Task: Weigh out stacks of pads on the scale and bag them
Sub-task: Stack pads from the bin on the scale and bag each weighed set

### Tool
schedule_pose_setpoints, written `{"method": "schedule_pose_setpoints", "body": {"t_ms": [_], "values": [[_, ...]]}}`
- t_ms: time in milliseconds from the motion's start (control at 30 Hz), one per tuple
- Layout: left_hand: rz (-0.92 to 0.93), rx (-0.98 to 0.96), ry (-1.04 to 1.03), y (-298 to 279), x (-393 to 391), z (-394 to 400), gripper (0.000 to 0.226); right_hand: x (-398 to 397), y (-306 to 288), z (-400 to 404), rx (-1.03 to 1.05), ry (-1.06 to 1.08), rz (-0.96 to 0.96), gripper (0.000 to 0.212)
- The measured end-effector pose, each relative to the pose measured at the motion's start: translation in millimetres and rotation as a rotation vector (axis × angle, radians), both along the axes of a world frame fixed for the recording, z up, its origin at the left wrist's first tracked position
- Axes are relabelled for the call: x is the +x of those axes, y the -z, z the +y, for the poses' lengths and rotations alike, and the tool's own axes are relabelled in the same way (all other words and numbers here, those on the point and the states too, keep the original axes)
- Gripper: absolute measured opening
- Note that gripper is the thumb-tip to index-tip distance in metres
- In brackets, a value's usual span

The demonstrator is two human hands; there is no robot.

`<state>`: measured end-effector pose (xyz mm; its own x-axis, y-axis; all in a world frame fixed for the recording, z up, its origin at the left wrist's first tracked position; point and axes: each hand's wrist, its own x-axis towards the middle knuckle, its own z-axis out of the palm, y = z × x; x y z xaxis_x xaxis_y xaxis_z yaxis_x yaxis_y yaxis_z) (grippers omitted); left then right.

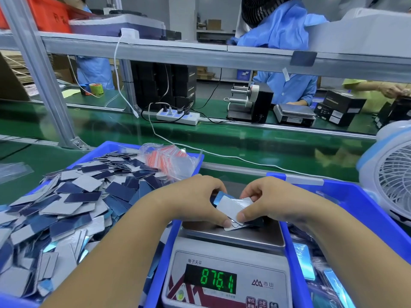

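Now both hands point(231, 203) round pads point(232, 206)

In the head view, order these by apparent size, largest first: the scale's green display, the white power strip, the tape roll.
1. green display, though closest to the camera
2. power strip
3. tape roll
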<state>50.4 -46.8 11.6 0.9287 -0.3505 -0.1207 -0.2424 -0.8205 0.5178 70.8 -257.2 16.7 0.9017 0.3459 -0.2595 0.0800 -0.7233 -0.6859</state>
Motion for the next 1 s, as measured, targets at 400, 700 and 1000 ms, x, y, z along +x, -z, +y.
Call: {"method": "schedule_pose_setpoints", "body": {"t_ms": [400, 700, 1000], "values": [[-0.205, -0.353, 0.008, 4.9, -2.5, -10.5, 0.03, -5.7, 1.6, -9.7, 0.046, -0.079, -0.496, 0.03], [-0.074, -0.292, 0.021, 10.9, -1.5, -15.0, 0.049, -5.8, 23.7, 2.0, -0.051, -0.109, -0.565, 0.038], [-0.229, -0.428, -0.014, 11.5, 1.8, -15.2, 0.039, -3.3, 15.9, -2.4, -0.026, -0.041, -0.573, 0.018]]}}
